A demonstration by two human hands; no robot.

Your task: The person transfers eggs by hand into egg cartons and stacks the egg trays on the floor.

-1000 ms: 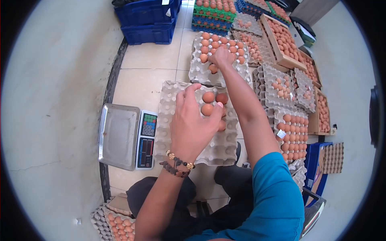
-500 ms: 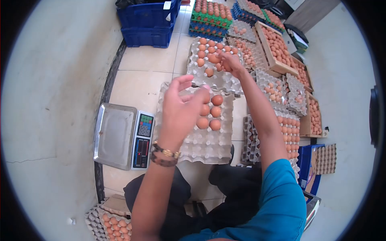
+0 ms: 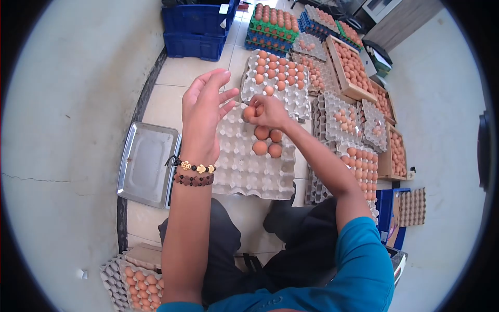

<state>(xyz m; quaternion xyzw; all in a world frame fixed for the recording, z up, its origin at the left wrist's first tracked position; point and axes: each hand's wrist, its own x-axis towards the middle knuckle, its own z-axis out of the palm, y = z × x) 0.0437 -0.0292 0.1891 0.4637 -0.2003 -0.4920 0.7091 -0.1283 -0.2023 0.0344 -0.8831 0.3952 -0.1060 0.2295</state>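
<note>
My right hand (image 3: 270, 112) is closed around a brown egg (image 3: 249, 113) at the far edge of the nearer grey egg tray (image 3: 244, 179). Another egg shows between its fingers; whether it is held or sits in the tray I cannot tell. Just in front of the hand, several brown eggs (image 3: 260, 148) sit in the tray's cups, with bare cups to the left and nearer me. My left hand (image 3: 204, 99) is raised over the tray's left side, fingers apart and no object visible in it. Beyond, a second egg tray (image 3: 296, 99) holds rows of eggs at its far side.
A scale with a metal pan (image 3: 148, 164) stands left, partly behind my left forearm. On the right are stacked egg trays (image 3: 358, 169) and wooden crates of eggs (image 3: 353, 70). Blue crates (image 3: 195, 31) and green and blue plastic egg trays (image 3: 273, 28) stand at the back.
My right hand has come from the farther tray back to the nearer tray with an egg. My left hand has lifted away from the eggs, up and to the left.
</note>
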